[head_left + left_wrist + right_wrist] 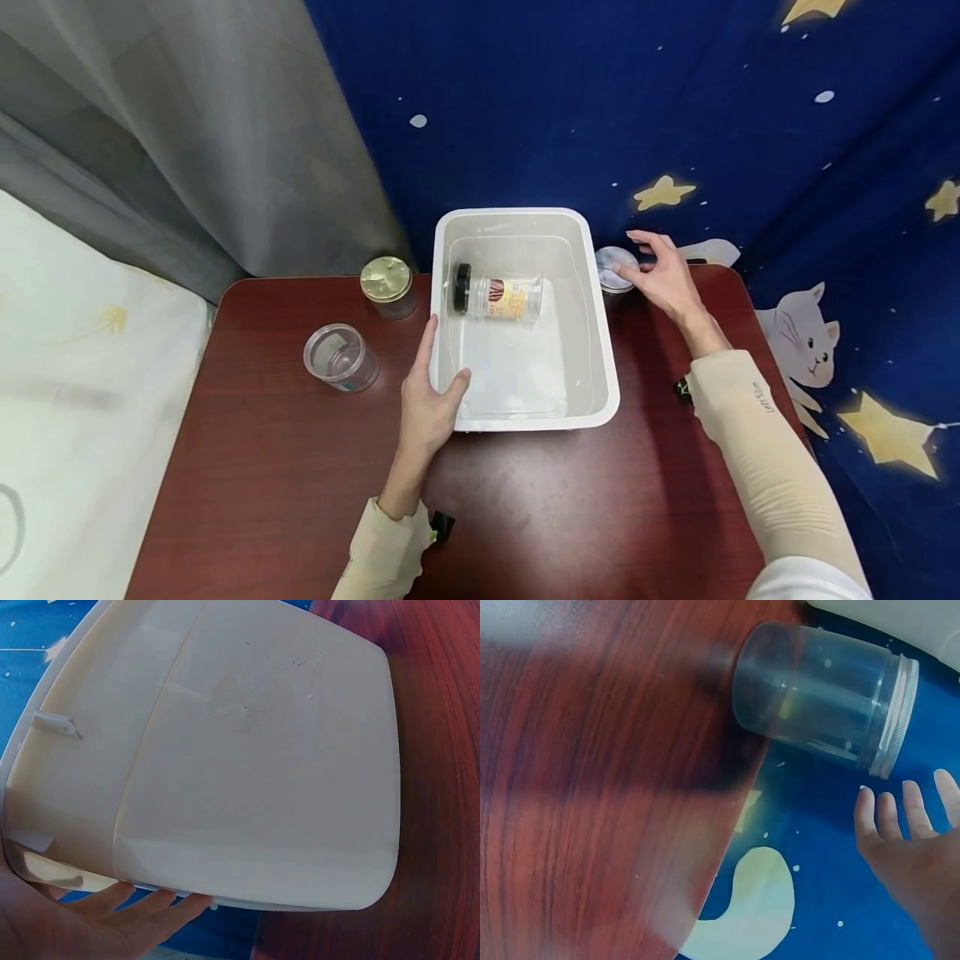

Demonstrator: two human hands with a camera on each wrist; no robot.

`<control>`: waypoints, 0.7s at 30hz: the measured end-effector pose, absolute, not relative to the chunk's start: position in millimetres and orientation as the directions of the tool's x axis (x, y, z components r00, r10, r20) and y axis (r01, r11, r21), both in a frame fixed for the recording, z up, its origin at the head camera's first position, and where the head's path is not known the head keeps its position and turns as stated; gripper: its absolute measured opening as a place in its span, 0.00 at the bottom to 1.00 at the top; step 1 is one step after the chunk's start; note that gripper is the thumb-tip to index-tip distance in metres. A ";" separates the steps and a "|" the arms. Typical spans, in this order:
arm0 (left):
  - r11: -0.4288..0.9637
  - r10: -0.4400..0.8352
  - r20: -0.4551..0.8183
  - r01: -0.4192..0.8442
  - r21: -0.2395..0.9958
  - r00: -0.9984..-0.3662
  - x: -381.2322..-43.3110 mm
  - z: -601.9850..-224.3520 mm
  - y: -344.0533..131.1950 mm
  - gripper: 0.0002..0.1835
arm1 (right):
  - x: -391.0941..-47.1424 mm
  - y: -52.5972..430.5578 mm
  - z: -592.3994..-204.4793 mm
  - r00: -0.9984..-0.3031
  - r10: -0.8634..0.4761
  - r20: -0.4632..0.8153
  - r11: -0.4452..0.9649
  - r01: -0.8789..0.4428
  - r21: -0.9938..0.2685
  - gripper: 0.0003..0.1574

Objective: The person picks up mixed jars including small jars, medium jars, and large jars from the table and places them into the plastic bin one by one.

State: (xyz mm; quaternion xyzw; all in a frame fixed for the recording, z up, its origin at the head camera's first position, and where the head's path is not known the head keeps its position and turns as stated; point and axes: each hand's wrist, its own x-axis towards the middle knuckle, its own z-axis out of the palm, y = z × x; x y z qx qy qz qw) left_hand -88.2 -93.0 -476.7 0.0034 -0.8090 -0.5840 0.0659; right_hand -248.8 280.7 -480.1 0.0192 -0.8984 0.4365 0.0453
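A white plastic tub (517, 423) stands at the table's far side. Inside lies a clear jar (510, 298) on its side, with a black lid and a yellow label. My left hand (429, 404) grips the tub's left edge, thumb over the rim; the left wrist view shows its fingers (154, 911) along the outer wall. To the tub's right stands a clear jar (817, 694) with a silver screw lid (617, 267). My right hand (663, 279) hovers around that lid with its fingers spread, and the right wrist view shows a gap between fingertips and lid.
Left of the tub stand a gold-lidded jar (387, 283) and a clear, lidless-looking jar (343, 360). Beyond the reddish-brown table (285, 483) hang a grey curtain (247, 150) and a blue starry curtain (540, 100), close behind the tub.
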 end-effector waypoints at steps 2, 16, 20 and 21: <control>0.315 -0.082 0.095 0.064 0.947 -0.992 -88.2 -476.5 -93.7 0.46 | -248.6 280.0 -482.1 -0.995 0.003 0.098 0.627 -0.075 -0.776 0.41; 0.317 -0.080 0.102 0.072 0.946 -0.992 -88.9 -477.5 -94.4 0.46 | -248.0 279.8 -494.5 -0.997 -0.003 0.074 0.599 -0.060 -0.799 0.46; 0.311 -0.081 0.108 0.078 0.947 -0.991 -88.5 -477.2 -93.7 0.46 | -247.8 279.5 -499.9 -0.998 -0.011 0.068 0.606 -0.060 -0.793 0.49; 0.309 -0.079 0.111 0.081 0.948 -0.991 -88.5 -477.2 -93.3 0.46 | -247.2 280.0 -501.2 -0.998 -0.008 0.065 0.609 -0.056 -0.791 0.50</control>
